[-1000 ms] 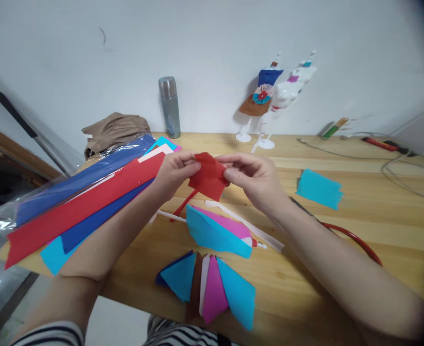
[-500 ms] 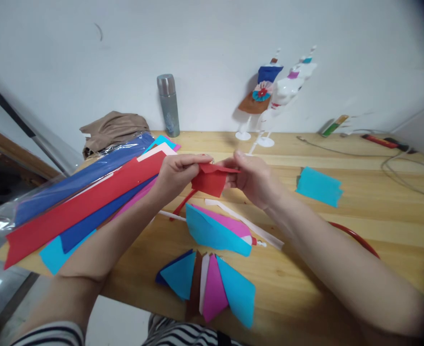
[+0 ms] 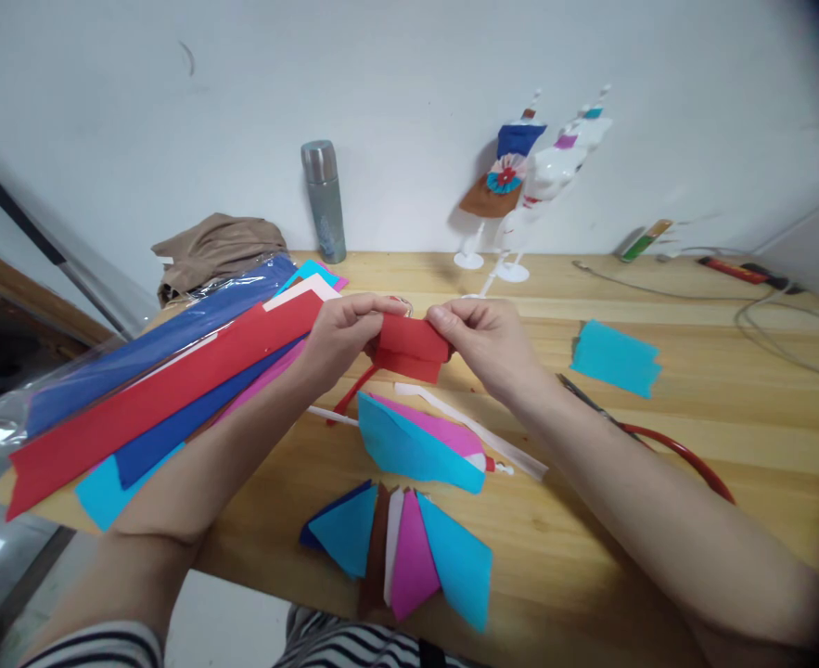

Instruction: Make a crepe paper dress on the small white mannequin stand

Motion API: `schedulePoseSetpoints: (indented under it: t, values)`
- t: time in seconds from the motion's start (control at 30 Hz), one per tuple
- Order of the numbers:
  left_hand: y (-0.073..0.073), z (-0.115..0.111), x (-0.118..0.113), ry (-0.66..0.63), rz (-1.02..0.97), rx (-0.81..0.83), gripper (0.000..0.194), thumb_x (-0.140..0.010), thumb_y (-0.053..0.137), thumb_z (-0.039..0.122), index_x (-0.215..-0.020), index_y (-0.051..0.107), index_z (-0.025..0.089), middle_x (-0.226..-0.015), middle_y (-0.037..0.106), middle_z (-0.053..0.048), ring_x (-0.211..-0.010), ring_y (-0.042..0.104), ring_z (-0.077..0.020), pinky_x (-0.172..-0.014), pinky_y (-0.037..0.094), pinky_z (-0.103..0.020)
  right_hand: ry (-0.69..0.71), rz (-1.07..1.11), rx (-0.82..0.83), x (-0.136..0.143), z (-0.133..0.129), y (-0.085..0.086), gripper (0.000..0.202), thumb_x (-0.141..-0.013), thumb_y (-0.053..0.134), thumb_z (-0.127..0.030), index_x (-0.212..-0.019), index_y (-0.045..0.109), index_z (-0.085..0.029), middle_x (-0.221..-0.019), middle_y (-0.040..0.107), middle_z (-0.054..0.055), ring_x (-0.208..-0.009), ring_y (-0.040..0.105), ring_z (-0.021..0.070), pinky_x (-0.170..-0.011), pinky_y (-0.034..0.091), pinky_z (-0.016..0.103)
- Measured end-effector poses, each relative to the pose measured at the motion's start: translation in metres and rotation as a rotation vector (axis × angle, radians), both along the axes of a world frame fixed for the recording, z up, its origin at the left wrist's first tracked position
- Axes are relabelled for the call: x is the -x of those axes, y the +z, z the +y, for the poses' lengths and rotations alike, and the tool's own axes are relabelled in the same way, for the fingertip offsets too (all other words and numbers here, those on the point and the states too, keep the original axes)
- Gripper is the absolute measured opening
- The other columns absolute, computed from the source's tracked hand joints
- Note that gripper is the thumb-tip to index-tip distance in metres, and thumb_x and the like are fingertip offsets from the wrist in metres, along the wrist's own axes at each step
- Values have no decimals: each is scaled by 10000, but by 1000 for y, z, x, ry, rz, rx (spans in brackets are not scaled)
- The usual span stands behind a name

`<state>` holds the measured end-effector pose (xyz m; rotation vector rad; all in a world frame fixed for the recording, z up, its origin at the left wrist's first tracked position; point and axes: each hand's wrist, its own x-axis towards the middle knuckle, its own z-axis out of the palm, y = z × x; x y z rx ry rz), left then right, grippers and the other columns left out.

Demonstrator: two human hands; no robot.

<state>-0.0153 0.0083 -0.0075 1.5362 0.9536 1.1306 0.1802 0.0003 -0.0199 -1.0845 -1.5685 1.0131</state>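
A folded piece of red fabric (image 3: 413,345) is stretched between my two hands above the table. My left hand (image 3: 350,334) pinches its left end, and my right hand (image 3: 482,339) pinches its right end, thumb on top. Just below lie a small doll form (image 3: 419,441) wrapped in blue and magenta fabric, a thin red strip (image 3: 354,394) and a pale strip (image 3: 479,431). Nearer me, several folded fabric pieces (image 3: 415,566) in blue, brown, white and magenta are fanned out.
Long fabric strips (image 3: 159,399) are stacked at left, beside a brown cloth (image 3: 221,246). A flask (image 3: 324,204) and dressed doll forms (image 3: 513,176) stand at the back. Right of my arm are a blue fabric piece (image 3: 616,357) and red-handled scissors (image 3: 680,455).
The red fabric now lies flatter, its top edge folded over. My right hand has turned and its thumb now presses on the fabric's right end.
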Motion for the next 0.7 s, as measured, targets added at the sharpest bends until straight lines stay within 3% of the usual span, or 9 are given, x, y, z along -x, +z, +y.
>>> schedulePoseSetpoints:
  t: [0.23, 0.37, 0.43, 0.53, 0.6, 0.7]
  values:
    - [1, -3, -2, 82, 73, -101, 196, -770, 629, 200, -833, 813, 170, -687, 721, -24, -733, 679, -150, -725, 561, -255, 1, -40, 65, 4, -4, 2, 266, -813, 743, -438, -659, 679, -230, -577, 590, 5, -521, 486, 143, -523, 372, 306]
    - [5, -5, -2, 68, 38, 21, 184, -751, 647, 219, -821, 805, 155, -597, 648, 11, -560, 590, -106, -582, 515, -220, 0, -152, 45, 2, -3, 3, 392, -896, 667, -420, -574, 555, -225, -548, 541, -4, -510, 473, 136, -510, 350, 297]
    - [8, -7, -2, 36, -9, 140, 248, -788, 672, 350, -837, 789, 137, -555, 602, 16, -486, 548, -104, -492, 472, -223, -2, -192, 20, 1, -2, 3, 420, -917, 632, -419, -566, 505, -226, -546, 514, -10, -515, 463, 133, -513, 341, 294]
    - [10, -9, -2, -44, -15, 241, 527, -783, 681, 645, -782, 744, 122, -552, 596, -11, -468, 543, -119, -435, 424, -229, -6, -231, -20, 1, -2, 2, 418, -912, 593, -424, -566, 460, -231, -546, 490, -11, -533, 445, 134, -523, 334, 292]
    - [8, -9, -2, -86, 48, 207, 561, -727, 733, 689, -676, 684, 132, -554, 586, -11, -490, 528, -107, -447, 403, -216, 9, -237, -19, 1, -2, 1, 420, -905, 579, -451, -567, 455, -234, -543, 487, -9, -536, 434, 135, -524, 326, 294]
    - [4, -7, -3, -66, 142, 62, 482, -751, 760, 584, -597, 618, 149, -541, 541, 18, -506, 458, -81, -463, 357, -206, 33, -209, -5, 1, -3, 1, 458, -904, 568, -516, -561, 446, -238, -540, 492, -4, -531, 426, 136, -522, 318, 300]
